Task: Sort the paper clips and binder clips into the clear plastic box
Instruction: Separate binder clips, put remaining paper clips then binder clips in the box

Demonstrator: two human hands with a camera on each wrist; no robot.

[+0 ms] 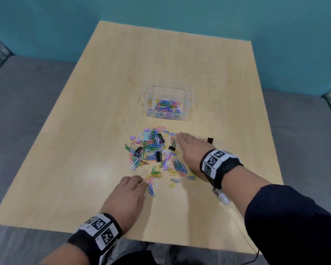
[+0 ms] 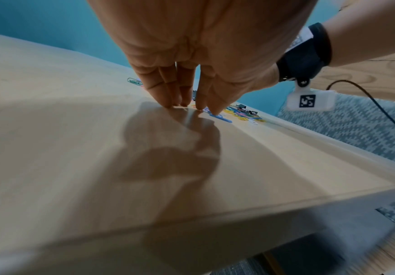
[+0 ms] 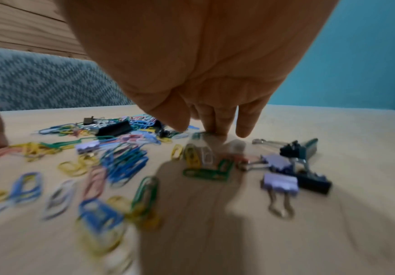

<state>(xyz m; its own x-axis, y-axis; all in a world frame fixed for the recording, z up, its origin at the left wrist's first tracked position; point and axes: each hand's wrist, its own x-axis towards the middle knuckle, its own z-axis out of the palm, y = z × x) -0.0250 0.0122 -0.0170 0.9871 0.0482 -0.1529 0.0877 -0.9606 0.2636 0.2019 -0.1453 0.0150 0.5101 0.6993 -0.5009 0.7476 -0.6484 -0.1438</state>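
A clear plastic box [image 1: 187, 104] stands past the middle of the table and holds several coloured paper clips [image 1: 165, 107]. In front of it lies a loose pile of coloured paper clips [image 1: 153, 155] mixed with black binder clips [image 1: 158, 156] and purple binder clips [image 3: 280, 183]. My right hand [image 1: 180, 138] lies flat at the pile's right edge, its straight fingers [image 3: 217, 128] touching the table among the clips. My left hand [image 1: 139, 183] rests its fingertips [image 2: 177, 100] on the table at the pile's near edge, thumb on a blue paper clip [image 2: 222, 118]. Neither hand holds anything.
One black binder clip [image 1: 210, 140] lies apart, just right of my right hand. The wooden table [image 1: 103, 111] is bare to the left and behind the box. Its near edge [image 1: 65, 229] runs under my wrists. A thin black cable [image 1: 253, 253] hangs at the near right corner.
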